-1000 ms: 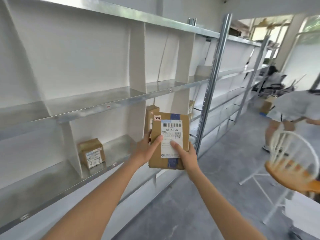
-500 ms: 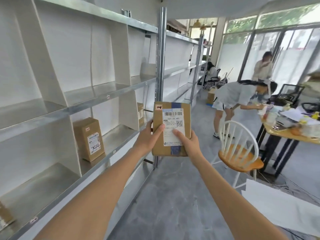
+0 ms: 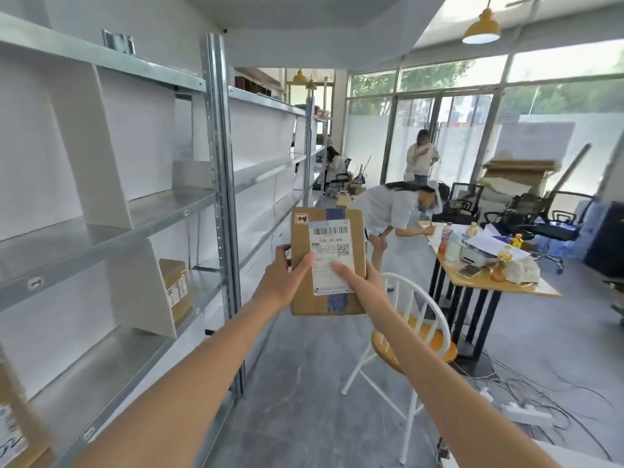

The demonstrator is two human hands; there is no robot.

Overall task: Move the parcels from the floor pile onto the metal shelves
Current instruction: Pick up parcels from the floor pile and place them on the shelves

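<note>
I hold a flat brown cardboard parcel (image 3: 327,231) upright at chest height in both hands, its white shipping label and blue tape facing me. My left hand (image 3: 282,282) grips its left edge with the thumb on the label. My right hand (image 3: 363,282) grips the lower right, thumb across the label. The metal shelves (image 3: 162,214) run along the left wall. One brown parcel (image 3: 175,288) stands on a lower shelf beside a white divider, and another parcel (image 3: 15,434) shows at the bottom left corner.
A white chair with an orange seat (image 3: 415,339) stands just right of my arms. Behind it is a cluttered wooden table (image 3: 506,282) with a person (image 3: 388,207) bent over it. Cables and a power strip (image 3: 526,413) lie on the floor. Other people and office chairs are farther back.
My view has swung right, away from the shelves and along the aisle. The parcel stays gripped in both hands in front of me.
</note>
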